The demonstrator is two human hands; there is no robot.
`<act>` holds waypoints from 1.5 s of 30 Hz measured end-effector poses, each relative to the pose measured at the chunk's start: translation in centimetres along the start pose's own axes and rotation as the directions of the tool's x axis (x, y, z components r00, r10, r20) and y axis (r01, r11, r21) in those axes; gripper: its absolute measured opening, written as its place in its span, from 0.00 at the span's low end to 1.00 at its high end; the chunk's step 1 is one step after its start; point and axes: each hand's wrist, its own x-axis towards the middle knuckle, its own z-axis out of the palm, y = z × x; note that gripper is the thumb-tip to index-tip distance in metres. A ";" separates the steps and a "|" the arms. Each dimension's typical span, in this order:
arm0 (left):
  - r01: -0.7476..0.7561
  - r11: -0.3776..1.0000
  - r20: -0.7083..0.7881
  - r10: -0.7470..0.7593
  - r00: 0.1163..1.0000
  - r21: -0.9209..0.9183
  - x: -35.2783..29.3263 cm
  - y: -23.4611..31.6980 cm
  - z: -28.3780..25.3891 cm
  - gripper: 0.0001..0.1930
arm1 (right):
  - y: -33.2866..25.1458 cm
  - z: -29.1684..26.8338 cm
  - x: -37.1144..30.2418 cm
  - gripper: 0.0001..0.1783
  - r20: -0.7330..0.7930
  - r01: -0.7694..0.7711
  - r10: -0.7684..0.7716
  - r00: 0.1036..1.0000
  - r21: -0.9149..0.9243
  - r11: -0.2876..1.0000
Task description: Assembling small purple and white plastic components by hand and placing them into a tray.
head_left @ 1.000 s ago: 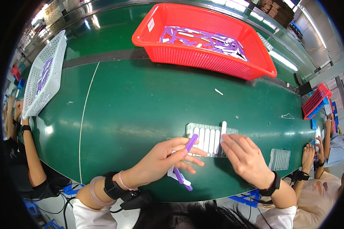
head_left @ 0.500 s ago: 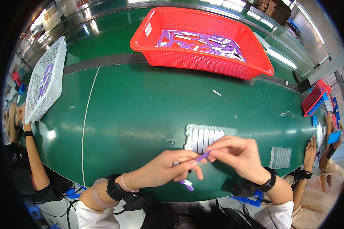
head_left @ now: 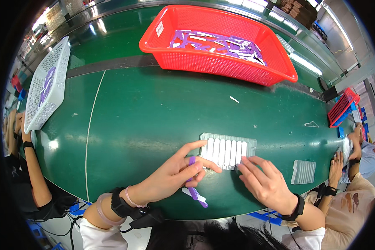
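Observation:
My left hand [head_left: 175, 173] holds a purple stick [head_left: 191, 161] between thumb and fingers, its index fingertip touching the left edge of a clear slotted tray [head_left: 228, 149] filled with white sticks. A few more purple and white sticks [head_left: 194, 195] lie on the green belt just under that hand. My right hand [head_left: 266, 182] lies flat with fingers spread, its tips resting at the tray's lower right corner, holding nothing.
A red basket [head_left: 221, 62] of purple and white sticks stands at the back. A white basket [head_left: 46, 89] is at the left. A second clear tray [head_left: 303, 171] lies right of my hand. Other people's arms show at the left and right edges.
My right hand let go of the stick and moved right, down onto the tray's corner. My left hand kept a purple stick and shifted toward the tray's left edge.

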 end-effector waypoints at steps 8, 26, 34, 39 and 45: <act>-0.057 0.990 0.187 0.033 0.982 0.125 0.0 0.4 0.9 0.28 | 0.0 -1.4 1.2 0.16 -0.074 -0.116 0.147 0.986 0.323 0.939; 0.079 0.974 0.174 -0.117 0.978 0.212 -0.2 0.9 1.0 0.26 | 2.4 -1.6 2.8 0.10 -0.205 -0.241 0.366 0.908 0.461 0.854; 0.031 0.969 0.184 -0.077 0.980 0.245 0.0 1.2 0.9 0.25 | 0.3 -0.9 -0.7 0.20 -0.002 -0.109 0.110 0.994 0.099 0.989; 0.036 0.965 0.168 -0.082 0.982 0.259 -0.1 1.4 1.2 0.24 | 1.3 -2.4 1.1 0.43 0.180 -0.188 0.155 0.971 0.182 0.965; 0.002 0.963 0.163 -0.048 0.985 0.269 0.0 1.4 0.5 0.19 | 5.8 -1.6 1.2 0.50 0.224 -0.261 0.194 0.955 0.319 0.911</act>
